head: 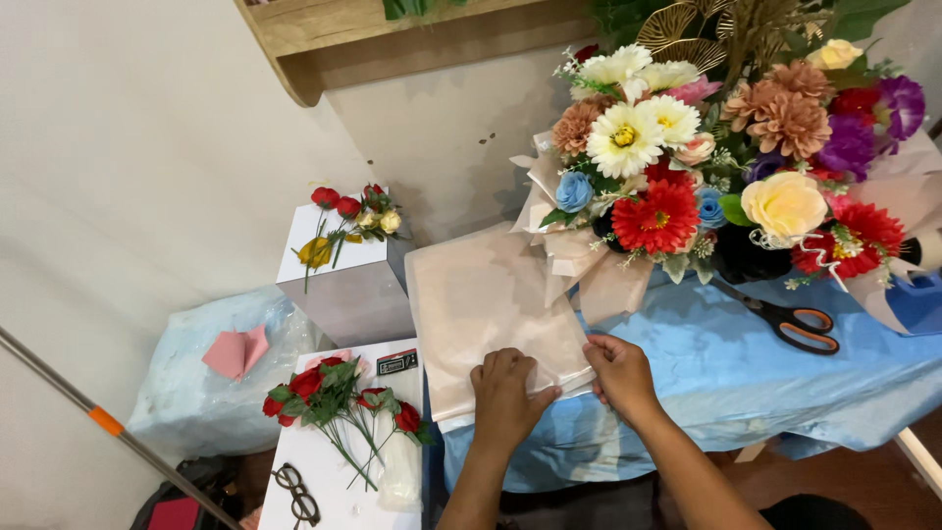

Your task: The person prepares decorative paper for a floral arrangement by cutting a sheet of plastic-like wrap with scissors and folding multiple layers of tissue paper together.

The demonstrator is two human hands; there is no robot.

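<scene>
Paper stack [486, 314], cream, on blue cloth [746, 383]; left hand [505, 397] flat on near edge, right hand [620, 375] pinching corner. Bouquet [716, 157] crowds far side; scissors [797, 324] right. Stack's far corner hidden under bouquet wrapping.

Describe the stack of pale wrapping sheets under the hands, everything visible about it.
The stack of pale wrapping sheets is beige-pink, thin and slightly translucent, like tissue or non-woven wrap. It lies flat on the blue table cover, its near edge overhanging slightly. The left hand presses flat on the near edge; the right hand pinches the near right corner. Its far right corner reaches the wrapped bouquet.
</scene>
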